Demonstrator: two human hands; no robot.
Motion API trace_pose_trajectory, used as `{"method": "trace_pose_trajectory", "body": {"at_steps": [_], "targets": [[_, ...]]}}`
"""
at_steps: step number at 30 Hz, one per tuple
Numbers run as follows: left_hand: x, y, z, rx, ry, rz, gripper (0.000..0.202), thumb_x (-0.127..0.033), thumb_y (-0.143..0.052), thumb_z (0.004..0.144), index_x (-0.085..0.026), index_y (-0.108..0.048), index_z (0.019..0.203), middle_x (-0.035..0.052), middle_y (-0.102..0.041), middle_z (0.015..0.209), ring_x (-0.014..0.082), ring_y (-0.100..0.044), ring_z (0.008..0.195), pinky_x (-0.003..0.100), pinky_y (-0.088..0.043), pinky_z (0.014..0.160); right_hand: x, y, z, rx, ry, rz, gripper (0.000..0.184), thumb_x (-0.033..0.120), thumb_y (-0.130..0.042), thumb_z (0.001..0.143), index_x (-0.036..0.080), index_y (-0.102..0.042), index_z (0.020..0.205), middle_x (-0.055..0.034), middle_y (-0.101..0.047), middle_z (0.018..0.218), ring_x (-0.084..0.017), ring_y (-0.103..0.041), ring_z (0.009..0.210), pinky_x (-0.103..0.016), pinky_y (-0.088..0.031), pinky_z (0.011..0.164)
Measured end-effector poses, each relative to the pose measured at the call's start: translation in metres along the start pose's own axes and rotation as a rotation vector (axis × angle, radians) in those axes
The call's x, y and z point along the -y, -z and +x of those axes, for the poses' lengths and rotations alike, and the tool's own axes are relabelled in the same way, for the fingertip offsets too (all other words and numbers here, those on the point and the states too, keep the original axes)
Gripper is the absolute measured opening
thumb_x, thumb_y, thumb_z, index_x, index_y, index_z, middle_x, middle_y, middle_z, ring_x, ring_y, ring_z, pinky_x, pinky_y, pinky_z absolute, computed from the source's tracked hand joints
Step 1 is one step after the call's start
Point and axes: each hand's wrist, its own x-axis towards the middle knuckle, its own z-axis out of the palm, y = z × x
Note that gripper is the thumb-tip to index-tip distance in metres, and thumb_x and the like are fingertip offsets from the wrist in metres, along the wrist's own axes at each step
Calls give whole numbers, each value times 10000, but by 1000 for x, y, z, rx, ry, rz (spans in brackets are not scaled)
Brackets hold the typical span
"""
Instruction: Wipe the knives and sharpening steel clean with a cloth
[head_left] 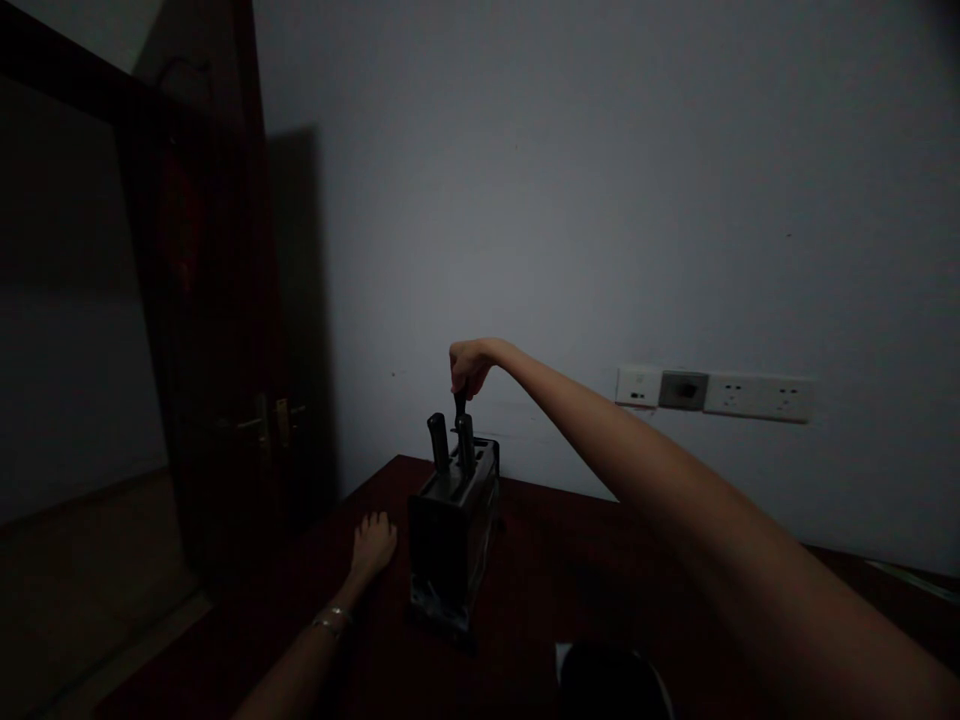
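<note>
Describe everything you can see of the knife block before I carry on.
The knife block is a tall, narrow holder standing upright on the dark red table, its black end toward the camera. Its long side looks glossy, perhaps metal; the top is slotted. Two dark handles stick up from it. The right hand grips a third handle above the top; its blade's depth is unclear. The left hand rests apart.

The knife block (pixel 439 545) looks smooth and faintly glossy, with a metallic sheen on its top; the knife handles (pixel 437 443) resemble smooth black plastic. The desk (pixel 555 550) appears to be dark wood, the wall (pixel 525 200) matt paint, the sockets (pixel 757 397) smooth plastic, the bracelet (pixel 334 618) shiny metal.
</note>
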Motion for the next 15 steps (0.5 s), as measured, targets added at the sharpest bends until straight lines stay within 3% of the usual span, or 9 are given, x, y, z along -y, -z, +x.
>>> {"method": "trace_pose_trajectory", "body": {"at_steps": [15], "targets": [[-1, 2, -2, -5, 4, -10, 390, -259, -275, 857, -78, -534, 1085, 175, -521, 1185, 282, -436, 1135, 413, -322, 912, 17, 53, -33, -148, 33, 1, 242, 92, -653, 694, -42, -591, 886, -112, -677, 691, -199, -668, 681, -300, -566, 633]]}}
